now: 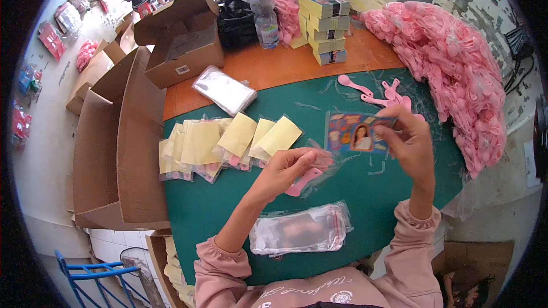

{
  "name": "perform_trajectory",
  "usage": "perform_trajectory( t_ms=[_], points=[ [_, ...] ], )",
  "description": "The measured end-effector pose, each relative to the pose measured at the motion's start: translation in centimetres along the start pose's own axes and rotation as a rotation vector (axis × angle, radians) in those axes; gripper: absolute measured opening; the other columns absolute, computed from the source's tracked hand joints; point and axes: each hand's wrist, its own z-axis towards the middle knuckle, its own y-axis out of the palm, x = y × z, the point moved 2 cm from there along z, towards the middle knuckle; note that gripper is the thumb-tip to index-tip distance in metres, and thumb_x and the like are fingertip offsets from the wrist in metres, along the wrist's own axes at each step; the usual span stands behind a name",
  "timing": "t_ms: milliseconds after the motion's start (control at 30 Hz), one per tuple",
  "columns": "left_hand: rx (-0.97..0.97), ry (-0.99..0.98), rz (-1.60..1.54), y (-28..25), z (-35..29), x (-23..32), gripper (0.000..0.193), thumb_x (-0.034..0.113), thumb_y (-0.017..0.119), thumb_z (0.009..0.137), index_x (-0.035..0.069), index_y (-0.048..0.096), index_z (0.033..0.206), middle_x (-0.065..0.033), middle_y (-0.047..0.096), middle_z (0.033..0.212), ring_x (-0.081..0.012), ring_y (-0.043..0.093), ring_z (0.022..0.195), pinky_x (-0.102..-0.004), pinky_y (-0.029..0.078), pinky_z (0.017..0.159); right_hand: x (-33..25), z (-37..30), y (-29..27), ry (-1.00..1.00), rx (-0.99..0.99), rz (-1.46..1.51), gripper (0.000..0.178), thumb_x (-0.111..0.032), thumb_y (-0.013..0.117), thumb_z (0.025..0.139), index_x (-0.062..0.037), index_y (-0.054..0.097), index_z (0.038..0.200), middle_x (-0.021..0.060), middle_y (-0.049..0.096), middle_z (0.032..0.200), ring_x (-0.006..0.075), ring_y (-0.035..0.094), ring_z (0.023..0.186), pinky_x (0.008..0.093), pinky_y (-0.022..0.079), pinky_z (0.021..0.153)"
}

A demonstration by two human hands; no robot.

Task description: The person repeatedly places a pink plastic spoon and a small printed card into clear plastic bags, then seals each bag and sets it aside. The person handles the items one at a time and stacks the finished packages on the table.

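Observation:
My left hand (291, 170) is closed on a clear plastic bag (326, 166) over the green mat. Inside or just under that bag shows a pink spoon (305, 182); which of the two I cannot tell. My right hand (406, 140), fingers pinched, holds up a colourful printed card (354, 132) with a portrait on it, close to the bag's mouth. Nearest my body lies a stack of clear bags (299, 229). Left of my hands, filled bags with pale yellow cards (202, 141) overlap in a row.
Several loose pink spoons (390, 96) lie beyond my right hand, beside a large heap of bagged pink spoons (442, 51). Stacked card bundles (325, 25), a water bottle (264, 17) and a white packet (224, 90) stand farther back. Open cardboard boxes (137, 137) line the left side.

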Motion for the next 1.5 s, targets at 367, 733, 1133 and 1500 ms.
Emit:
perform_trajectory(
  t_ms=[367, 733, 1133, 1500],
  points=[
    [0.012, 0.061, 0.023, 0.2, 0.2, -0.3, 0.029, 0.02, 0.043, 0.092, -0.003, 0.059, 0.101, -0.0064, 0.062, 0.086, -0.0077, 0.055, 0.08, -0.0212, 0.046, 0.071, -0.6, 0.6, 0.8, -0.245, -0.001, -0.2, 0.01, -0.003, 0.058, 0.076, -0.0008, 0.059, 0.085, 0.0069, 0.059, 0.078, 0.016, 0.056, 0.066, 0.0256, 0.042, 0.055],
    [0.025, 0.095, 0.439, -0.1, 0.1, -0.5, 0.024, 0.021, 0.047, 0.09, 0.002, 0.061, 0.097, -0.003, 0.061, 0.073, -0.0067, 0.048, 0.063, -0.0226, 0.042, 0.058, -1.0, -0.3, 1.6, -0.3, -0.189, -0.44, 0.007, -0.005, 0.057, 0.076, -0.0038, 0.058, 0.083, 0.0103, 0.054, 0.075, 0.0277, 0.057, 0.067, 0.0345, 0.045, 0.059],
    [-0.093, 0.108, 0.605, 1.2, -0.5, 0.6, 0.047, 0.018, 0.053, 0.086, 0.01, 0.037, 0.129, -0.0124, 0.065, 0.082, -0.019, 0.06, 0.066, -0.0285, 0.046, 0.064, -0.2, -0.8, 3.9, -0.24, -0.533, -0.335, 0.012, -0.008, 0.061, 0.072, -0.0036, 0.053, 0.08, 0.0108, 0.052, 0.072, 0.0307, 0.056, 0.068, 0.0359, 0.045, 0.059],
    [-0.387, -0.025, 0.739, -3.0, 0.1, -1.0, 0.066, 0.022, 0.061, 0.081, 0.009, 0.026, 0.136, -0.0043, 0.057, 0.097, -0.0068, 0.052, 0.081, -0.0227, 0.043, 0.067, 6.3, 0.1, 3.7, 0.179, -0.481, 0.018, 0.021, -0.006, 0.07, 0.066, 0.0006, 0.061, 0.085, -0.0006, 0.058, 0.07, 0.0077, 0.05, 0.062, 0.0244, 0.042, 0.057]
  ],
)
